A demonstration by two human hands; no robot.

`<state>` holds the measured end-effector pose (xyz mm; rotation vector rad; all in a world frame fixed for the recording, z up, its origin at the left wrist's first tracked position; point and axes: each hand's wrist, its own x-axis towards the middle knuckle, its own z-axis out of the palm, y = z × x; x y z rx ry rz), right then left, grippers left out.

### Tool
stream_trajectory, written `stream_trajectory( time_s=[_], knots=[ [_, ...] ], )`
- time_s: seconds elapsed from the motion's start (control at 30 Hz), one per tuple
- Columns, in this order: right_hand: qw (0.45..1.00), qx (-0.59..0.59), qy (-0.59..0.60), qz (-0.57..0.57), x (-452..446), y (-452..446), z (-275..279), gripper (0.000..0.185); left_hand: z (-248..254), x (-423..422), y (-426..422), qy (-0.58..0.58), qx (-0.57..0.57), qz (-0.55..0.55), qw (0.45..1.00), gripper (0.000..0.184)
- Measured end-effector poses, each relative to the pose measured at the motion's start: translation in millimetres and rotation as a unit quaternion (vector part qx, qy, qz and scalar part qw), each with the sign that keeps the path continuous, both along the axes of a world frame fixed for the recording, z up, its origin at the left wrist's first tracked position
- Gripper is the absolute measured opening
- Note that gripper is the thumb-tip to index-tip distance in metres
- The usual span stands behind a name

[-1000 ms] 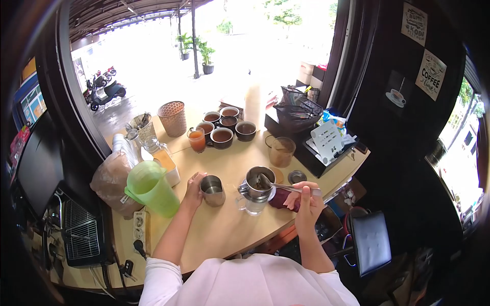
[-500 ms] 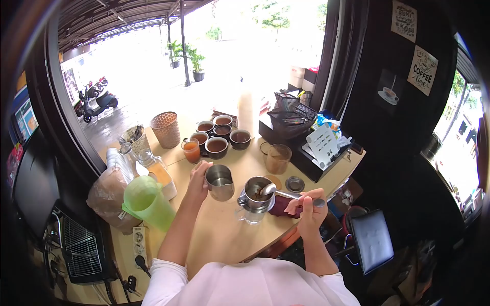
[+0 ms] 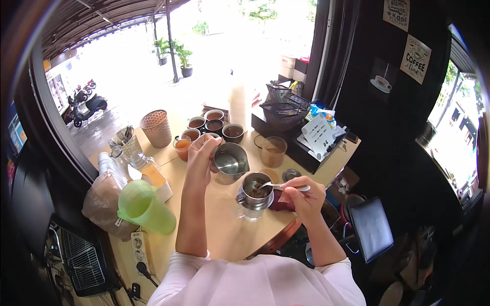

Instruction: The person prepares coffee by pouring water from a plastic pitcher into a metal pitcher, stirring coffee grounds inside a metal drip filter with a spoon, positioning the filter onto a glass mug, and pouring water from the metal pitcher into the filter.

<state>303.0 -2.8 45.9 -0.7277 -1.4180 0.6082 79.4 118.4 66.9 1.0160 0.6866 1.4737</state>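
Note:
By its handle, my left hand (image 3: pixel 200 155) grips a steel milk pitcher (image 3: pixel 229 162), raised just behind and left of a metal coffee drip filter (image 3: pixel 253 200). That filter sits on top of a clear glass cup (image 3: pixel 250 213) and has wet brown grounds inside. In my right hand (image 3: pixel 308 200) is a metal spoon (image 3: pixel 291 187), pinched by the handle, its bowl end down in the filter. A dark red cloth (image 3: pixel 282 200) lies beside the glass. Farther back is a round metal lid (image 3: pixel 291 175).
Several dark cups (image 3: pixel 233 133) of brown liquid and a glass of orange drink (image 3: pixel 181 148) stand at the back. A green jug (image 3: pixel 148 209) is at left, near a power strip (image 3: pixel 139 247). Behind the filter is a glass mug (image 3: pixel 272 153); a black organizer (image 3: pixel 286 115) stands right.
My left hand has moved the pitcher right and closer to the filter, tilting it more. The spoon's tip has gone deeper into the filter, and my right hand has shifted slightly.

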Motion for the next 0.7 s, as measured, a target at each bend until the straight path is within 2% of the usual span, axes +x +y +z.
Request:
stream_trajectory(
  time_s=[0.17,0.27,0.57,0.7],
  knots=[
    [0.989,0.063,-0.128,-0.036,-1,5,18,0.012,5,0,4,0.003,0.026,0.005,1.0,0.024],
    [0.974,0.139,-0.17,-0.063,-2,7,25,0.013,4,0,6,0.022,0.025,0.015,0.999,0.023],
    [0.947,0.188,-0.228,-0.121,-9,8,35,0.013,12,2,-3,0.037,0.024,0.014,0.999,0.026],
    [0.954,0.149,-0.239,-0.104,-9,13,31,0.012,7,4,0,0.066,0.035,0.02,0.997,0.028]
  ],
)
